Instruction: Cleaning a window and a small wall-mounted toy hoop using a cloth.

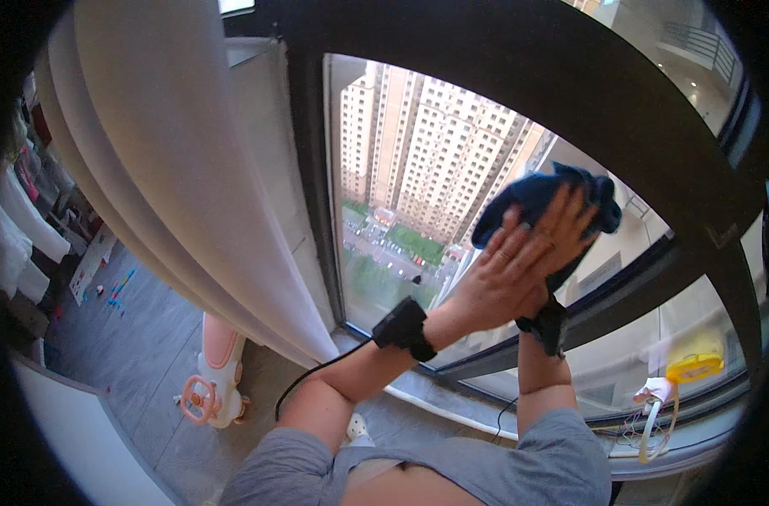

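Observation:
A dark blue cloth (517,196) is bunched against the window glass (384,278), in the upper right part of the pane. My right hand (571,218) presses on it with spread fingers, and part of the cloth hangs below the palm. Across the back of the right hand lies my left hand (501,275), a ring on one finger. Its fingertips reach the cloth's lower edge; whether they grip any of it is hidden. Each wrist wears a black strap with a device, and a cable runs from the left one along the forearm.
Dark window frame bars (612,310) surround the pane. A pale curtain (188,190) hangs left. On the grey floor stands a pink and white ride-on toy (216,373), with small toys (118,291) farther off. A yellow round object (694,367) and a white-handled item (653,411) are by the lower-right sill.

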{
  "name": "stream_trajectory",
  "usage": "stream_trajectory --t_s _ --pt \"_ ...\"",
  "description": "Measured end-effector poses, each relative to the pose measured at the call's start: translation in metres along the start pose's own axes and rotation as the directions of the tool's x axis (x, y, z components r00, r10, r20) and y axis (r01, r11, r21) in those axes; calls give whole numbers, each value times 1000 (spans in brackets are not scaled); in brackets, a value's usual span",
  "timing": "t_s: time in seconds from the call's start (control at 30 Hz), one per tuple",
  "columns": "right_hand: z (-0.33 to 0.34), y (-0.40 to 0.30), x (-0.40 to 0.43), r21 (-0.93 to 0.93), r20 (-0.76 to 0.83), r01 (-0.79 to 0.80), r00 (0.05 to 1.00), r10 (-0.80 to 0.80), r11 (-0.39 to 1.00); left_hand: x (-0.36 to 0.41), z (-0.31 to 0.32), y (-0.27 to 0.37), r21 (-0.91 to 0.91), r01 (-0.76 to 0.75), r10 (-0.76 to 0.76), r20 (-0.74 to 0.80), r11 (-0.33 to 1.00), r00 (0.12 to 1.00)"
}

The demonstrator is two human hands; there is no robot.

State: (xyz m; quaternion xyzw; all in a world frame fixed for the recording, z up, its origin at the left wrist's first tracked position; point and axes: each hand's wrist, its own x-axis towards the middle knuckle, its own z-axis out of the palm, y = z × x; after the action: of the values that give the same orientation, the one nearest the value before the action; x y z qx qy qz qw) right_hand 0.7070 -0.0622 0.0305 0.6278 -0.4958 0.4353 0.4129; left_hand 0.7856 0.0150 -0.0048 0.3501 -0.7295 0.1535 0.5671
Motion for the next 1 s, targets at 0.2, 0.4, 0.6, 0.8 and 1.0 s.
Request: stream_trajectory --t_s 0.2,0.4,0.6,0.8,1.0 --pt "6 -131 47 195 30 167 984 -176 966 4 -88 -74 247 72 -90 59 966 994" --pt "20 -209 74 418 -44 393 909 -414 819 14 -142 -121 302 301 -334 63 905 941" --pt "52 -258 75 323 -80 542 833 -548 776 15 -163 -134 280 311 -327 10 908 945" --pt "-1 -143 63 64 -62 493 870 -489 868 27 -104 -65 261 161 -183 65 952 981" --pt "-38 32 27 305 24 160 984 -176 939 32 3 30 -12 -6 9 257 1000 966"
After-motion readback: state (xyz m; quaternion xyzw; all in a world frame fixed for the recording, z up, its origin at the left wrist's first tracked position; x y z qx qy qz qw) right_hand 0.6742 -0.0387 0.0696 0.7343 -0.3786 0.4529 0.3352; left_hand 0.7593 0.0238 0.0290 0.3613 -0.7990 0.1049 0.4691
